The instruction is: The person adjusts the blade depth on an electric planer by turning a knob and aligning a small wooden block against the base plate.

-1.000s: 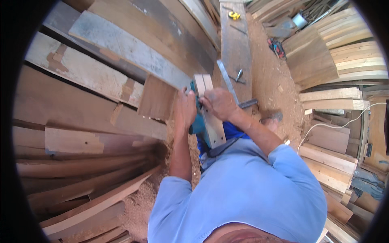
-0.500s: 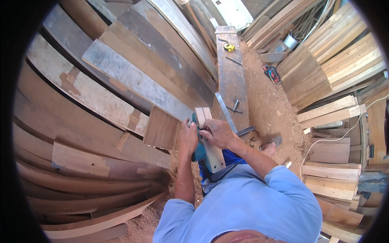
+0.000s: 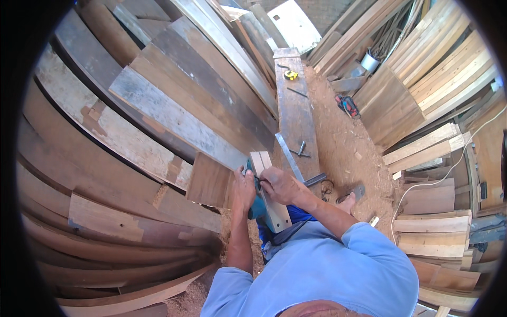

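Note:
A teal power tool (image 3: 257,208) with a long pale wooden plate (image 3: 278,217) fixed along it rests against my lap. The plate has a lengthwise slit at its far end and dark holes at its near end. My left hand (image 3: 244,189) is closed round the tool's left side. Across the plate lies my right hand (image 3: 281,186), its fingers pinched together at the tool's middle. Whatever is between those fingers is too small and too covered to make out. Just right of the plate, a metal try square (image 3: 288,155) lies on the narrow bench (image 3: 296,117).
On the bench are a T-handled key (image 3: 301,149), a thin dark rod (image 3: 297,92) and a yellow tape measure (image 3: 291,75). A red and black tool (image 3: 347,106) sits on the sawdust-covered floor (image 3: 338,142). Boards (image 3: 174,105) crowd the left; timber stacks (image 3: 430,232) and a white cord (image 3: 422,184) are at right.
The bench and its tools appear slightly lower and further left as the view shifts. My right fingers have curled in more at the same spot; my left hand keeps its hold.

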Tool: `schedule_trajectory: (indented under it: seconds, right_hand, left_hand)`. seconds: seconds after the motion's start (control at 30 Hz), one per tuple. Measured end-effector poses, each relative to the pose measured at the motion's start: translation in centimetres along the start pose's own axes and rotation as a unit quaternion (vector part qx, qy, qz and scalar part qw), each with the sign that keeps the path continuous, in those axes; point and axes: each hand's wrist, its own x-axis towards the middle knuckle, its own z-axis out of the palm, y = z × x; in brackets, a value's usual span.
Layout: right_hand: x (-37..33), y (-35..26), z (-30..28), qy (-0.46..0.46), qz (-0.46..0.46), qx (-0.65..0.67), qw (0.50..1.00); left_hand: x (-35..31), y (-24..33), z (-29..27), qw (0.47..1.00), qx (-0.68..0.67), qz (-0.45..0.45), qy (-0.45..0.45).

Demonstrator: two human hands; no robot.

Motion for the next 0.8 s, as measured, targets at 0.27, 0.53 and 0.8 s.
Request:
schedule_trajectory:
  seconds: [0.27, 0.53, 0.8]
  right_hand:
    - [-0.8, -1.5, 0.0, 0.02, 0.013, -0.006, 1.0]
    - [0.0, -1.3, 0.0, -0.031, 0.05, -0.102, 0.993]
    - [-0.3, -0.9, -0.3, -0.02, 0.076, -0.096, 0.992]
  left_hand:
    - [-0.5, 0.6, -0.5, 1.0, 0.012, 0.001, 0.013]
    - [-2.3, 2.6, -0.9, 0.998, 0.042, -0.03, 0.023]
    - [-1.6, 3.9, -0.9, 0.999, 0.047, -0.024, -0.002]
